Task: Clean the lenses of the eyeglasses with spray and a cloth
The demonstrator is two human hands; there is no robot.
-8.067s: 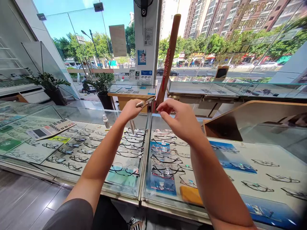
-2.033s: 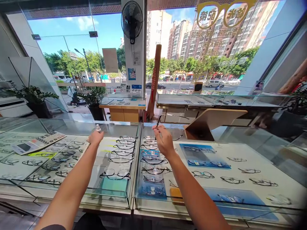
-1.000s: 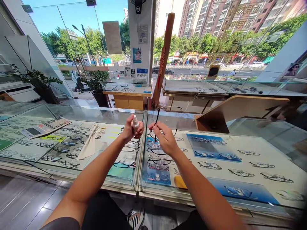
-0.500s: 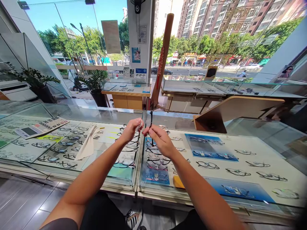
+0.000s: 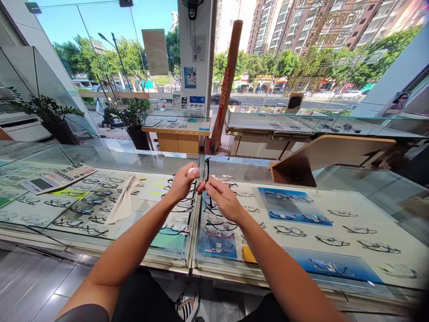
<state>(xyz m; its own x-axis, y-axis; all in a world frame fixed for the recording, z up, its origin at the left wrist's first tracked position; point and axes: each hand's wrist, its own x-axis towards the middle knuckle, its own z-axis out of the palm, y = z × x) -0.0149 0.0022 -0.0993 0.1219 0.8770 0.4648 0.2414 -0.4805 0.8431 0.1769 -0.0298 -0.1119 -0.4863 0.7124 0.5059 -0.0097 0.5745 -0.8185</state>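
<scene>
Above the joint between two glass cases, my right hand (image 5: pixel 223 197) pinches a pair of black-framed eyeglasses (image 5: pixel 207 169). The frame is turned nearly edge-on, with one dark part hanging below the fingers. Just left of it, my left hand (image 5: pixel 182 184) is closed around a small white thing (image 5: pixel 193 171). Only its whitish end shows by the thumb, so its kind is unclear. Both hands are close together, with the glasses between them. A beige cloth (image 5: pixel 122 201) lies on the glass top to the left.
Glass display cases (image 5: pixel 193 250) hold rows of eyeglasses. A calculator (image 5: pixel 58 178) rests on the left glass, and a brown wooden stand (image 5: pixel 295 167) is on the right. Under the right forearm there is a yellow item (image 5: pixel 248 255). A tall wooden post (image 5: pixel 231 76) rises beyond the counter.
The eyeglasses have shifted slightly left, closer to my left hand, and turned a little. My left hand has tilted, showing more of the white thing's end.
</scene>
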